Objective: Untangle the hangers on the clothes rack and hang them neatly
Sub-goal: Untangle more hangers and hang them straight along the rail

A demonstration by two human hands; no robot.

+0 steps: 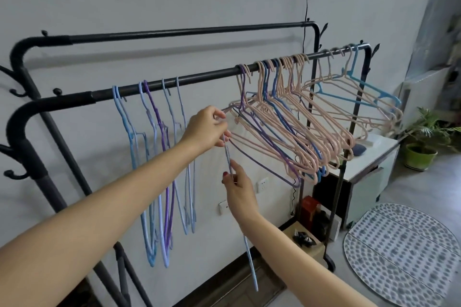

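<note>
Hangers crowd the front rail (199,77) of a black clothes rack (37,40): toward nine o'clock of the picture's middle a tidy row of light-blue and purple hangers (159,157) hangs straight down, each hook set apart on the rail, while toward two o'clock a tangled bunch of pink, blue and purple hangers (299,117) is pressed together, their bodies swung out and crossed over one another. Further along toward the rail's far end, a few pink hangers and a bright blue one (359,87) hang more loosely. Between the tidy row and the bunch, a pale blue hanger (250,262) is off the rail, seen edge-on and hanging down toward six o'clock. The left hand (207,129) pinches its top part between curled fingers and thumb, right beside the near tip of the tangled bunch. The right hand (239,187), just below at six o'clock of the left, pinches the same hanger lower down with thumb and forefinger, the rest of the fingers loosely bent. At four o'clock on the floor lies a round patterned mat (399,257); a white cabinet (369,162) stands behind the rack's right post, with a potted plant (421,147) at three o'clock beyond it.
</note>
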